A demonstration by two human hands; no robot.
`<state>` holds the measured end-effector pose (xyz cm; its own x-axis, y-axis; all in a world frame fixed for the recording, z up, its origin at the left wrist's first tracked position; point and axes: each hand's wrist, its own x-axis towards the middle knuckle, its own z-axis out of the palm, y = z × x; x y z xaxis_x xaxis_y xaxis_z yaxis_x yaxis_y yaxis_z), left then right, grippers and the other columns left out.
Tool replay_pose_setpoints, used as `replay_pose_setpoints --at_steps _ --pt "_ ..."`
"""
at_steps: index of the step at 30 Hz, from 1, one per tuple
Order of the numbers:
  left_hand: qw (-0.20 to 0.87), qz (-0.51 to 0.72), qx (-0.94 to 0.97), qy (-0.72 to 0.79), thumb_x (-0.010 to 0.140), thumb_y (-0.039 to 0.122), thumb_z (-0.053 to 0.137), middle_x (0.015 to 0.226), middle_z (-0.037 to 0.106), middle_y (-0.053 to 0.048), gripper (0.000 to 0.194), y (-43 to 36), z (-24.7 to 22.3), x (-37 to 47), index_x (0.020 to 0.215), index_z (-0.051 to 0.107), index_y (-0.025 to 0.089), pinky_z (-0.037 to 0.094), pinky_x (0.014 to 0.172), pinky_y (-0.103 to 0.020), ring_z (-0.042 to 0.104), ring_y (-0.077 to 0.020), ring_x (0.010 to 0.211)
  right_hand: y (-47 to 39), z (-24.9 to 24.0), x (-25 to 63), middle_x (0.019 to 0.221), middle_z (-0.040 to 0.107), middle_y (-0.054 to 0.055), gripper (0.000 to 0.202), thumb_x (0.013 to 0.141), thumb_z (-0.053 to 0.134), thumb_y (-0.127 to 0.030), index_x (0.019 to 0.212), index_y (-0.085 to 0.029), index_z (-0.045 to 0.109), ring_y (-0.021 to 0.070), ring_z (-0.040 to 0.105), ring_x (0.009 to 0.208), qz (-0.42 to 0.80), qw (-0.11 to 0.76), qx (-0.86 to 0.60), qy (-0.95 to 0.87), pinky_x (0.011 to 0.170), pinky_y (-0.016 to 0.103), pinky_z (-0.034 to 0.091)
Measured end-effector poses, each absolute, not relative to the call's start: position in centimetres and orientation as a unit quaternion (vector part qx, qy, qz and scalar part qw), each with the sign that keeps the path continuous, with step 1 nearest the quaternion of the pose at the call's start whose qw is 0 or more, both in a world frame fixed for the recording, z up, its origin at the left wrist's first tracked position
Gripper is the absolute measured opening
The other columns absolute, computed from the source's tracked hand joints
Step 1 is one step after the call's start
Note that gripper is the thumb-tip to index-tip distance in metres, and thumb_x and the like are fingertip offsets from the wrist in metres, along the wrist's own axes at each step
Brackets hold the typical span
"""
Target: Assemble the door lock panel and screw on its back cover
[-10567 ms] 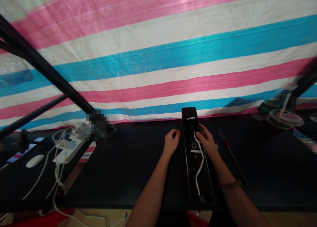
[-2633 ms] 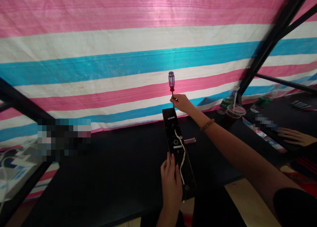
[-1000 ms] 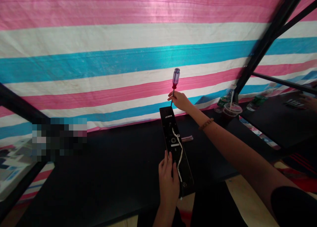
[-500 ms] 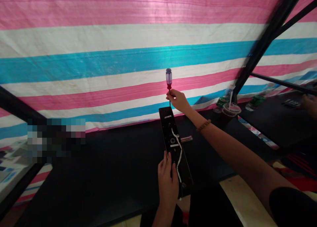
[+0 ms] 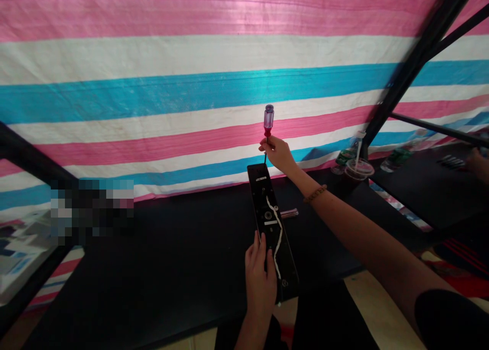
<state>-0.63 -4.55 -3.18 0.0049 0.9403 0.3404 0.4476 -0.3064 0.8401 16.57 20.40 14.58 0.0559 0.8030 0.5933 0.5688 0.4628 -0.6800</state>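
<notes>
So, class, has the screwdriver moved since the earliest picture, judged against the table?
Yes: up and farther away. The screwdriver lay on the table; now the right hand holds it nearly upright at the far end of the black panel.

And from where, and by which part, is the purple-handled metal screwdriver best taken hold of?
Probably by its translucent purple handle, from above: the screwdriver stands nearly upright, that handle free, the right hand below pinching the thin dark shaft.

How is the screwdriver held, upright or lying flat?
Nearly upright: the screwdriver, pinched at its shaft by the right hand, has its handle on top and points down at the far end of the black panel.
</notes>
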Motion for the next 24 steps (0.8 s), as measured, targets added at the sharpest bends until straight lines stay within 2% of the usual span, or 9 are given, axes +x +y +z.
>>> replay_pose_setpoints --at_steps 5,8,14,17,19,21,24 --pt "0.259 0.464 0.661 0.530 0.102 0.027 0.047 0.155 0.052 -0.011 0.046 -4.49 -3.19 -0.68 0.147 0.053 0.026 0.049 0.109 -0.049 0.056 -0.0259 0.130 20.11 14.70 16.63 0.073 0.070 0.002 0.019 0.090 0.064 -0.035 0.079 -0.020 0.067 0.0188 0.065 0.071 0.023 0.512 -0.538 -0.669 0.072 0.031 0.049" --pt "0.259 0.463 0.662 0.530 0.103 0.028 0.047 0.155 0.052 -0.011 0.045 -4.44 -3.27 -0.72 0.148 0.053 0.025 0.049 0.109 -0.049 0.056 -0.0261 0.131 20.06 14.67 16.96 0.070 0.070 0.001 0.016 0.090 0.061 -0.030 0.080 -0.020 0.067 0.0173 0.064 0.065 0.019 0.528 -0.520 -0.671 0.067 0.029 0.047" --pt "0.276 0.466 0.656 0.526 0.103 0.028 0.047 0.157 0.050 -0.010 0.046 -4.42 -3.30 -0.77 0.148 0.053 0.027 0.046 0.112 -0.049 0.054 -0.0265 0.136 20.26 14.48 17.30 0.080 0.075 0.004 0.015 0.090 0.052 -0.014 0.093 -0.019 0.066 0.0188 0.071 0.074 0.030 0.536 -0.483 -0.691 0.073 0.031 0.051" --pt "0.282 0.469 0.653 0.523 0.102 0.028 0.048 0.158 0.048 -0.009 0.046 -4.51 -3.22 -0.75 0.148 0.053 0.028 0.046 0.113 -0.048 0.054 -0.0268 0.137 20.26 14.38 17.06 0.081 0.074 0.004 0.013 0.090 0.056 -0.018 0.098 -0.020 0.065 0.0189 0.071 0.073 0.036 0.548 -0.481 -0.683 0.071 0.031 0.053" --pt "0.286 0.474 0.649 0.522 0.101 0.027 0.050 0.157 0.048 -0.009 0.047 -4.56 -3.19 -0.74 0.148 0.053 0.028 0.046 0.113 -0.047 0.055 -0.0266 0.137 20.23 14.39 16.93 0.080 0.073 0.005 0.007 0.089 0.061 -0.024 0.090 -0.020 0.066 0.0199 0.070 0.074 0.025 0.551 -0.484 -0.680 0.069 0.031 0.053" --pt "0.292 0.474 0.646 0.522 0.101 0.026 0.050 0.157 0.048 -0.009 0.047 -4.59 -3.19 -0.77 0.148 0.053 0.028 0.046 0.113 -0.046 0.054 -0.0263 0.138 20.23 14.47 16.90 0.077 0.072 0.005 0.011 0.087 0.066 -0.029 0.080 -0.020 0.066 0.0209 0.069 0.073 0.005 0.545 -0.492 -0.679 0.069 0.033 0.053" --pt "0.298 0.469 0.646 0.523 0.101 0.027 0.050 0.158 0.048 -0.008 0.048 -4.58 -3.23 -0.83 0.148 0.052 0.029 0.044 0.115 -0.046 0.053 -0.0263 0.139 20.35 14.52 17.01 0.077 0.073 0.005 0.009 0.088 0.062 -0.025 0.085 -0.019 0.068 0.0212 0.069 0.072 0.010 0.547 -0.491 -0.678 0.072 0.035 0.053"
